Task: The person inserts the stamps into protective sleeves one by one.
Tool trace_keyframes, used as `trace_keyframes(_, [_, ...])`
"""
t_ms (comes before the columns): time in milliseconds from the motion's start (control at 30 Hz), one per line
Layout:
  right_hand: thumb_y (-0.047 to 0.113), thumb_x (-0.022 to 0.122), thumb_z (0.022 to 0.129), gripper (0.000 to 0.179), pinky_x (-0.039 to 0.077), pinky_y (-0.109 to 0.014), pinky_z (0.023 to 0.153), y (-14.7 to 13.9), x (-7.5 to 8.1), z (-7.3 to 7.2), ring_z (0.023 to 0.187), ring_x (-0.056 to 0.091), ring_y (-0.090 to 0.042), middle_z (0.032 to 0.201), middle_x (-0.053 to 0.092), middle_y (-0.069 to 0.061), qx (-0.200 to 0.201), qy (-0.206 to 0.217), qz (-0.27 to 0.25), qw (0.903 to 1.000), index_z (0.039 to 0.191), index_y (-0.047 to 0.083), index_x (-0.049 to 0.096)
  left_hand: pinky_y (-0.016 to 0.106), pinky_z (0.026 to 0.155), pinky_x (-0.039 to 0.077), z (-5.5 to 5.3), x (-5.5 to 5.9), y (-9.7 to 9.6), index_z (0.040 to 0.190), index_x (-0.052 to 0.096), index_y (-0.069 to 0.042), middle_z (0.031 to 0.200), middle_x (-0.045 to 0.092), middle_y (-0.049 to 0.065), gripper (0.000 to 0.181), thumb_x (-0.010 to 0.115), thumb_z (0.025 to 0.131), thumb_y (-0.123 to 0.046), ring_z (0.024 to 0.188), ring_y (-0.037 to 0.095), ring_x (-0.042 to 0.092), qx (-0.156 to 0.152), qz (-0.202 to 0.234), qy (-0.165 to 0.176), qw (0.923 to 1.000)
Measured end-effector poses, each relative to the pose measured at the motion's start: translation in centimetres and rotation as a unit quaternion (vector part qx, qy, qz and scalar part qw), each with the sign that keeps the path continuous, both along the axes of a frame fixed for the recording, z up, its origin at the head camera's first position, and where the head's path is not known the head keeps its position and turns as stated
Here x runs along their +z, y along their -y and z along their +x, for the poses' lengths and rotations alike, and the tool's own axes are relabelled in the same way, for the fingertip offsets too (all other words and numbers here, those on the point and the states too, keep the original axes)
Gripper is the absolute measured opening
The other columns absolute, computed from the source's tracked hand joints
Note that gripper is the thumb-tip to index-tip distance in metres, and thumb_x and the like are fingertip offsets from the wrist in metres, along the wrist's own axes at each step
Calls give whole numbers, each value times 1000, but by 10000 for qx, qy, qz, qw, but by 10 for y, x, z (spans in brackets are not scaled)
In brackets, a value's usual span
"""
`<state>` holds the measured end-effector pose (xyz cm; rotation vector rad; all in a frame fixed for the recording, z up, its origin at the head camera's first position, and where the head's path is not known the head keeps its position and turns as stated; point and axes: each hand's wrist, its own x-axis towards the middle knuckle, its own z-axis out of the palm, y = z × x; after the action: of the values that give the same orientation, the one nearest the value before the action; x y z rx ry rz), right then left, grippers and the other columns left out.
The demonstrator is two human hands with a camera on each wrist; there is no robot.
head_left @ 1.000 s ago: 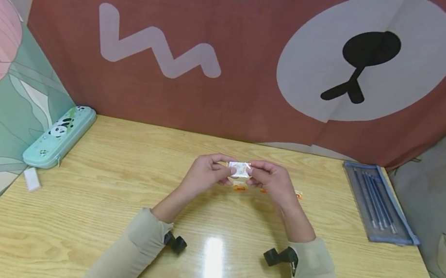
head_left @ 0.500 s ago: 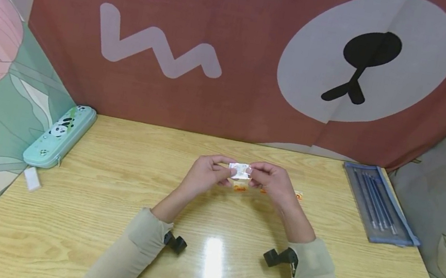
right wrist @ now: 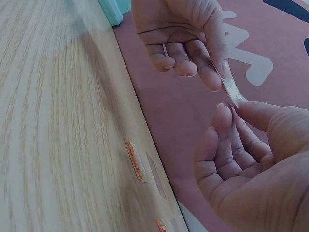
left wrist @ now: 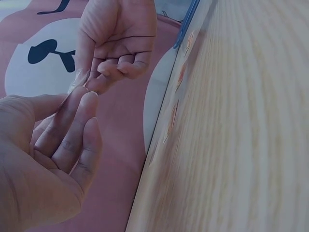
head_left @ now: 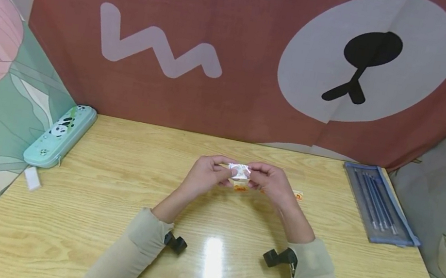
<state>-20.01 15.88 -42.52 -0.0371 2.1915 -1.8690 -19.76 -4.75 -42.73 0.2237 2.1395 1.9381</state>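
Together, left hand (head_left: 208,174) and right (head_left: 272,182) pinch something shiny (head_left: 242,172).

Left hand (head_left: 207,174) and right hand (head_left: 274,183) pinch white packet (head_left: 241,171) above table (head_left: 115,199). Teal case (head_left: 55,143) at back left; pouch (head_left: 377,206), back right.

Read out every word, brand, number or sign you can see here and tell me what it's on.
No legible words or numbers.
Shiny white piece being held: any print is too small to read.
Orange-marked piece on the table: markings too blurred to read.
Turquoise case: panda pictures; its small marks are unreadable.
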Motion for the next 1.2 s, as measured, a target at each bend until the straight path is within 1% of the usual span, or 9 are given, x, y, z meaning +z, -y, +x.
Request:
trace_keyframes(167, [18,64,100,31,57,-28,73,1,1,1,71,67,-8,84,71,5,1,-2,-70,10000,120,-5,68,56,85,60,0,1,0,122,70,-4,101,72,32,27,68,96,-12,86,48,73,-18,-2,-32,10000])
trace_keyframes(267, [18,64,100,30,59,-30,75,1,3,2,71,67,-10,84,70,6,0,-9,-97,10000,118,-5,69,57,86,59,0,1,-1,121,71,-4,100,72,33,26,69,96,-11,84,47,73,-7,17,-20,10000])
trace_keyframes(433, [21,66,99,32,60,-33,79,0,3,2,76,68,-13,88,70,6,48,-17,-56,10000,119,-5,68,56,86,60,0,1,-1,121,71,-5,98,73,32,26,69,96,-12,83,45,74,12,-42,-26,10000])
trace_keyframes(567, [22,67,99,32,59,-33,78,0,3,2,78,70,-15,90,70,6,30,-3,24,10000,117,-4,69,54,86,60,-1,0,-2,121,71,-4,97,73,32,27,69,96,-12,85,48,73,-4,-49,-20,10000])
trace_keyframes(733, [20,67,98,30,57,-29,74,1,2,2,73,68,-9,86,69,7,-38,-21,92,9999,114,-6,69,56,86,60,0,1,-1,123,70,-3,99,73,31,28,69,96,-12,87,50,72,-47,16,41,10000])
trace_keyframes(800, [19,67,98,30,57,-27,73,1,2,2,71,66,-6,84,69,7,-66,-28,73,9999,114,-7,68,56,85,60,0,0,-1,123,70,-3,100,74,29,29,69,96,-12,86,49,73,-55,13,31,10000])
trace_keyframes(933, [19,68,97,30,57,-26,72,2,3,2,70,66,-6,82,69,8,-101,9,13,9999,113,-6,69,57,85,60,0,-1,0,124,69,-3,101,74,29,29,68,97,-12,86,49,72,-59,-14,10,10000])
trace_keyframes(1100, [20,69,97,28,55,-28,71,3,3,3,69,66,-8,82,70,7,-132,44,27,9999,111,-3,70,57,85,59,0,-1,0,124,69,-2,100,75,28,29,69,96,-12,87,50,72,-30,7,1,10000])
trace_keyframes(1200, [21,68,98,29,58,-30,74,2,2,3,70,66,-8,84,70,7,-88,70,-58,9999,114,-4,69,56,84,60,0,-1,1,125,68,-3,99,75,28,31,70,96,-13,86,50,72,14,-35,-52,10000])
